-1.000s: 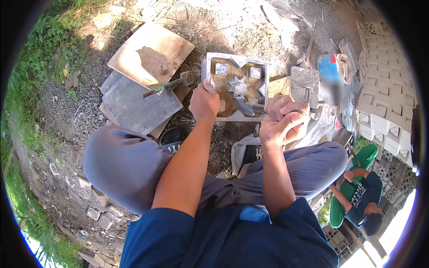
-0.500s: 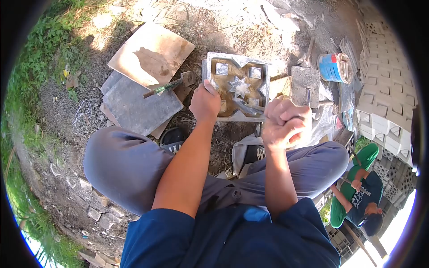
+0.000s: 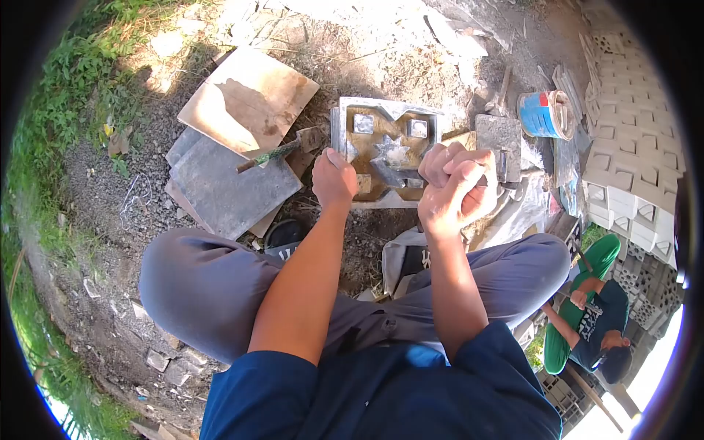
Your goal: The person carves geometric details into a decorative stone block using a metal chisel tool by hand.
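A square metal mould (image 3: 393, 201) lies on the ground in front of me, with an eight-pointed star (image 3: 397, 152) in its middle and square studs near its corners. My left hand (image 3: 335, 178) is closed on the mould's left side near the lower corner. Over the lower right part of the mould, my right hand (image 3: 456, 187) is wrapped round a small trowel (image 3: 387, 174). Its dark blade points left, just below the star; whether it touches the mould surface I cannot tell. Most of the trowel's handle is hidden in my fist.
Left of the mould lie a wooden board (image 3: 253, 103), grey slabs (image 3: 235, 183) and a hammer (image 3: 275, 155) with a wrapped handle. On the right stand a blue paint bucket (image 3: 537, 116), a grey plate (image 3: 499, 139) and stacked blocks (image 3: 623, 132). Another person (image 3: 598, 315) sits at far right.
My right hand has moved slightly left and turned, bringing the trowel blade left and closer to the star. My left hand stays at the mould's side. The view has shifted a little.
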Available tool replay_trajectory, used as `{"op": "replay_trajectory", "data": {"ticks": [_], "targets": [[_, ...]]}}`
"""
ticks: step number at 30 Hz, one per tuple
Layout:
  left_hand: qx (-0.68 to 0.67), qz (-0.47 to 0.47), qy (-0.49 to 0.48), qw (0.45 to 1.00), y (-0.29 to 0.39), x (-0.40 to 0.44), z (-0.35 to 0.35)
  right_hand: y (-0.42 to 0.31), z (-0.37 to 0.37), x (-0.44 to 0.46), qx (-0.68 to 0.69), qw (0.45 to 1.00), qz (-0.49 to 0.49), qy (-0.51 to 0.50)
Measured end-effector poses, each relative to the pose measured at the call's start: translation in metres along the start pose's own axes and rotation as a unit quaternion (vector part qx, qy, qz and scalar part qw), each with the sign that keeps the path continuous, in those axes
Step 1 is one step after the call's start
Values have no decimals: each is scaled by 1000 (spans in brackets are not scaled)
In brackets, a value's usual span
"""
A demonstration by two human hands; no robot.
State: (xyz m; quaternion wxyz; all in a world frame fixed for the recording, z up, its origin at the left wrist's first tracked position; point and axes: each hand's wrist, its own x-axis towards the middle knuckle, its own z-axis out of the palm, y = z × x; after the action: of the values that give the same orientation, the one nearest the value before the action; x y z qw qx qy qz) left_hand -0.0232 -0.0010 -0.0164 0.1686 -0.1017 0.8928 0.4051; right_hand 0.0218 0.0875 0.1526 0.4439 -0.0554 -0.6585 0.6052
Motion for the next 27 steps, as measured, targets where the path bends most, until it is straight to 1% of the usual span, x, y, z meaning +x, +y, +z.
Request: {"op": "replay_trajectory", "data": {"ticks": [1,3,4,6,7,9,10,11,12,13,14,15,16,17,19,20,22,23,25,27], "targets": [[-1,1,0,1000,2,1,0,-6,0,0,47,999,11,17],[-29,5,-12,999,-3,-1,-3,-1,-1,-6,72,997,-25,1],[-26,2,-13,1000,-7,-2,-5,1,1,-7,72,997,-21,3],[-30,-8,-45,999,-3,4,-5,9,4,-2,23,999,-15,-28],[-32,-5,-44,999,1,5,-4,4,4,0,36,999,-29,-7],[-38,3,-34,999,-1,0,-8,-1,2,-4,114,993,-28,-28],[-14,-26,-81,996,0,3,-11,1,3,-7,82,996,-31,-23],[-12,-27,-83,996,-3,-1,-10,5,3,-9,49,998,-34,-18],[-28,-2,-31,999,-2,-4,-7,2,3,-3,31,999,12,-26],[-46,24,24,998,1,-1,-4,1,0,0,41,998,37,-35],[-29,22,-11,999,-2,0,-4,1,-3,2,52,996,63,-43],[-26,19,-9,999,-6,2,-4,-2,-6,-1,89,992,74,-55],[-33,22,-18,999,-8,5,-4,1,-2,-4,53,994,82,-58],[-40,27,-32,998,-9,3,-3,-1,-2,-5,51,994,85,-55],[-40,27,-24,999,-5,4,1,2,-3,3,70,984,133,-95],[-53,35,-8,998,-6,4,3,1,-4,3,70,984,131,-94],[-62,34,11,997,-12,2,-1,0,-7,-6,114,982,124,-86],[-68,29,-3,997,-14,1,-2,15,-5,-12,49,987,128,-88],[-81,36,-15,996,-11,7,5,7,-1,0,52,983,146,-102],[-105,79,43,990,-16,5,6,-4,2,-2,56,984,133,-108]]}}
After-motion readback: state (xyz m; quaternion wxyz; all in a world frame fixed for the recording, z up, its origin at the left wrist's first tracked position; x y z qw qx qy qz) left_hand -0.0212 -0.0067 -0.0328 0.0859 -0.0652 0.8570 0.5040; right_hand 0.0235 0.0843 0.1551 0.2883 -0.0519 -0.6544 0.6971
